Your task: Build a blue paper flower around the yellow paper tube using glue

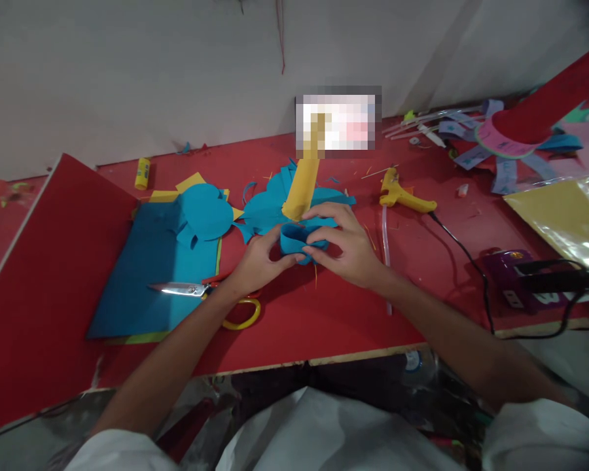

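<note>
Between my two hands is a blue strip of paper or foam sheet (294, 243), curled into a loop. My left hand (262, 260) grips its left side, thumb in front. My right hand (346, 243) pinches the right side, with fingertips reaching into the loop. Just behind stands a rolled yellow tube (302, 186), its upper part blurred out. Blue cut-out shapes (265, 208) lie around the base of the tube. Near my left forearm rest scissors (181, 289) with yellow and red handles, partly hidden by the arm.
Blue sheets (142, 275) and a rounded blue cut-out (207, 212) lie left, beside a raised red panel (44, 281). A glue stick (142, 173) stands behind. Rightward are a yellow glue gun (405, 196) with a cord, a clear glue stick (386, 261) and a purple box (510, 278).
</note>
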{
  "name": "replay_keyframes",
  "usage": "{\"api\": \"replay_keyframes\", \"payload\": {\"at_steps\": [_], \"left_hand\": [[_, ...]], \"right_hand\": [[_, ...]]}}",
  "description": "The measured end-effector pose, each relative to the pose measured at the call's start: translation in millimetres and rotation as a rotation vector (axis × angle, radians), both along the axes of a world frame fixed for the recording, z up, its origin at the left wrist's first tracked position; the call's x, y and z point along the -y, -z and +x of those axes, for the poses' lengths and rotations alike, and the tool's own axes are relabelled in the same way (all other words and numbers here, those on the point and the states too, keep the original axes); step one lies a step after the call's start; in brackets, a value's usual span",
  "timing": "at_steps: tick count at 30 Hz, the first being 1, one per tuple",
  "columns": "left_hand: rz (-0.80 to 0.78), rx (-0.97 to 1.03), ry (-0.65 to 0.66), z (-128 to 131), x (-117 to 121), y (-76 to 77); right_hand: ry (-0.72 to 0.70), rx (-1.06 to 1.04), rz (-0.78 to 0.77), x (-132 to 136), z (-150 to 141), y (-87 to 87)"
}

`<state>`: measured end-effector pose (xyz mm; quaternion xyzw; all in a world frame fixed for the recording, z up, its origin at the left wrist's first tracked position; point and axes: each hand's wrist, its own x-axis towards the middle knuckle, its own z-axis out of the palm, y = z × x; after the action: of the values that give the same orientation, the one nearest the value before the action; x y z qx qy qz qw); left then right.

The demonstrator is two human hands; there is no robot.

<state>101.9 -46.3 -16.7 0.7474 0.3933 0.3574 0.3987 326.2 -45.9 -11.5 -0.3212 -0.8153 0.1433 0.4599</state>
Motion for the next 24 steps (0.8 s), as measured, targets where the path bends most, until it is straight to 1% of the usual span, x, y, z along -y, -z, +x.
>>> {"api": "replay_keyframes", "payload": {"at_steps": [6,11,14,18,20,24], "left_hand": [[-0.005,-0.058,0.004,-0.8,-0.1,-1.2],[-0.022,-0.036,0.068,0.0,0.4,-2.6],[-0.03,-0.025,0.07,0.6,0.2,-2.1],[-0.052,-0.021,0.045,1.2,0.4,-1.5],[-0.048,0.022,0.028,0.7,0.4,-0.9],[0.026,0.114,0.005,-2.0,0.1,0.6]], "right_hand": [[0.03,0.0,0.022,-0.9,0.1,1.1],[0.031,-0.011,0.036,-1.1,-0.2,1.6],[0.03,-0.015,0.028,-0.5,-1.1,1.6],[0.032,-0.029,-0.037,-0.6,-1.2,1.0],[0.028,-0.042,-0.079,-1.7,-0.4,0.6],[-0.019,-0.085,-0.117,-4.9,1.1,1.0]]}}
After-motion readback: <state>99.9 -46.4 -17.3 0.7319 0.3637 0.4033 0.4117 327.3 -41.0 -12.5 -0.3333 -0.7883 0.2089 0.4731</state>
